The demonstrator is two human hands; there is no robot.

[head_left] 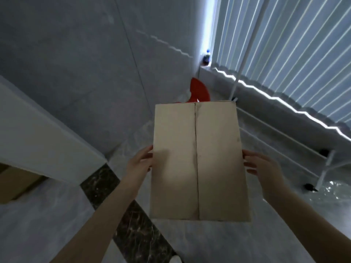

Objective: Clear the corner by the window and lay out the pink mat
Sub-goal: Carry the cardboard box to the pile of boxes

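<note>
A closed brown cardboard box hangs above the grey floor in the middle of the view, its two top flaps meeting in a centre seam. My left hand presses its left side and my right hand presses its right side. Beyond the box, a red plastic object lies in the corner by the window, partly hidden by the box. No pink mat shows in this view.
Vertical blinds cover the window on the right. A white metal rack on black wheels stands along the sill. A dark bottle sits on the sill's corner. A white wall end and another cardboard box are at left.
</note>
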